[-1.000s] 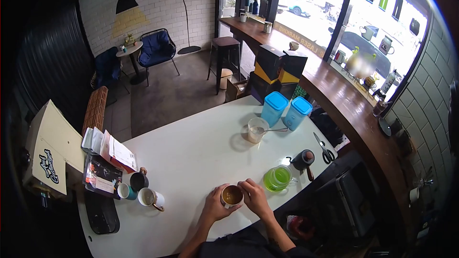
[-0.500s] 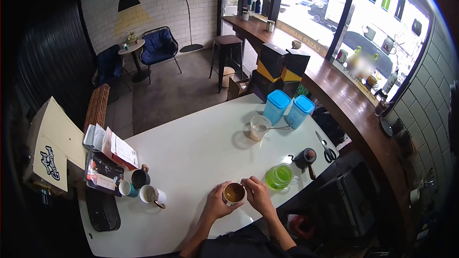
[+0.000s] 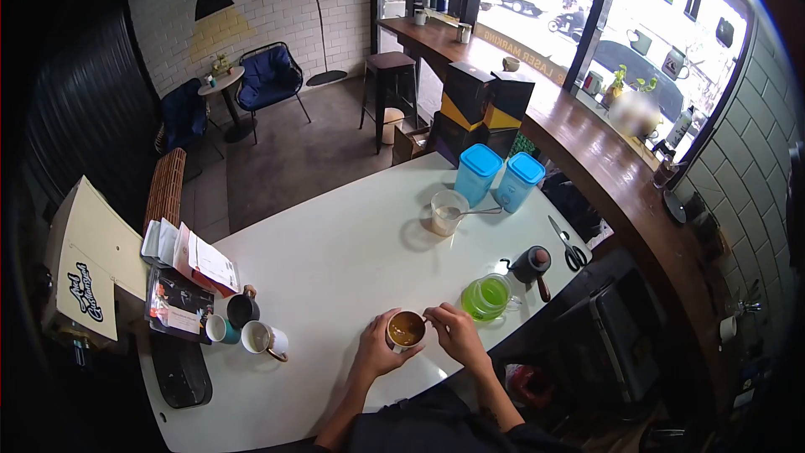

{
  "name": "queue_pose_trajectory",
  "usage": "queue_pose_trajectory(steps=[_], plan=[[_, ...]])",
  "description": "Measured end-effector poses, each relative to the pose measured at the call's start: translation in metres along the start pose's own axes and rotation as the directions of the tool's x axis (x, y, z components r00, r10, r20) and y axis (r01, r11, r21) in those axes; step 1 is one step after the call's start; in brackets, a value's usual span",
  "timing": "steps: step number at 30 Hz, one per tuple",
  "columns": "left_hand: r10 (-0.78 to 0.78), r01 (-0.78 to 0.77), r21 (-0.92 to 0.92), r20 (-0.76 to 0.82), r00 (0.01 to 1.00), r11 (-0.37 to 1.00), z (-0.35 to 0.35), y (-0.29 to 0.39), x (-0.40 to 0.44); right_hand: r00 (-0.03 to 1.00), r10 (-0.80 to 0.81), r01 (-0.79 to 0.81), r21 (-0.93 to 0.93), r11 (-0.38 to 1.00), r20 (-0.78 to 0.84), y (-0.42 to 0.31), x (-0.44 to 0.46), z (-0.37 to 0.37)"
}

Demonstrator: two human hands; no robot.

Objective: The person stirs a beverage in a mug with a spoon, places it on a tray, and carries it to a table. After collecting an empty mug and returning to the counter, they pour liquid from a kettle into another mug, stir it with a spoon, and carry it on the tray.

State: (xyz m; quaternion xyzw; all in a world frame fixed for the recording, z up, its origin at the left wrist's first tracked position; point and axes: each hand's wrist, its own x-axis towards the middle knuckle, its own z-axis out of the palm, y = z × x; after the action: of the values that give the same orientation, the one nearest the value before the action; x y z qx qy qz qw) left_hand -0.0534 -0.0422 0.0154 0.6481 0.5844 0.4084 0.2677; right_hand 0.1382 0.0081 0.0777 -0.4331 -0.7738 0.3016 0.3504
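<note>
A mug [image 3: 406,346] of brown liquid, coffee by its look, stands at the near edge of the white table, its open top facing me. My left hand [image 3: 379,347] wraps round the mug's left side, with the thumb along the near side. At the mug's right rim, the fingers of my right hand [image 3: 457,334] are pinched together on what looks like its handle; the fingertips partly hide it. To the right of that hand stands a glass pitcher [image 3: 486,299] of bright green liquid. Beyond the pitcher is a dark gooseneck kettle [image 3: 530,265].
Three mugs, one of them white [image 3: 263,338], stand at the left beside a card stand [image 3: 205,260] and a cream machine [image 3: 96,260]. Farther back are a clear cup [image 3: 448,220] with a spoon, two blue-lidded containers [image 3: 480,174] and scissors [image 3: 572,252]. A wooden counter [image 3: 579,138] runs along the window.
The view has shifted slightly, and the liquid's surface looks different. My right hand's fingertips sit a little differently at the mug's rim. My left hand keeps its hold.
</note>
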Motion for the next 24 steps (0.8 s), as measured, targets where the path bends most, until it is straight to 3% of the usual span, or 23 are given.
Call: queue_pose_trajectory(steps=[3, 7, 9, 12, 19, 24], plan=[[-0.012, 0.012, 0.0, 0.01, 1.0, 1.0, -0.001, 0.002, 0.001, 0.998, -0.001, 0.004, 0.035, 0.999, -0.069, 0.002, -0.002, 0.012], [-0.014, 0.014, -0.016, 0.014, 1.0, 1.0, 0.0, -0.002, 0.0, 0.998, -0.042, 0.046, 0.092, 0.995, -0.039, -0.003, -0.006, 0.022], [-0.013, 0.013, -0.028, 0.019, 1.0, 1.0, 0.0, -0.003, -0.001, 0.993, -0.047, 0.034, 0.113, 0.993, 0.112, -0.011, -0.004, 0.014], [-0.021, 0.022, -0.029, 0.024, 0.999, 0.999, 0.001, -0.003, 0.0, 0.978, -0.089, 0.08, 0.057, 0.995, 0.19, -0.008, -0.004, 0.003], [-0.016, 0.016, -0.011, 0.003, 1.0, 1.0, 0.001, -0.002, 0.0, 0.999, -0.032, 0.03, 0.077, 0.997, 0.021, -0.025, -0.006, -0.033], [0.009, -0.009, 0.035, -0.007, 1.0, 0.999, 0.0, 0.004, -0.001, 0.998, 0.042, -0.048, 0.144, 0.988, 0.044, -0.015, -0.012, -0.047]])
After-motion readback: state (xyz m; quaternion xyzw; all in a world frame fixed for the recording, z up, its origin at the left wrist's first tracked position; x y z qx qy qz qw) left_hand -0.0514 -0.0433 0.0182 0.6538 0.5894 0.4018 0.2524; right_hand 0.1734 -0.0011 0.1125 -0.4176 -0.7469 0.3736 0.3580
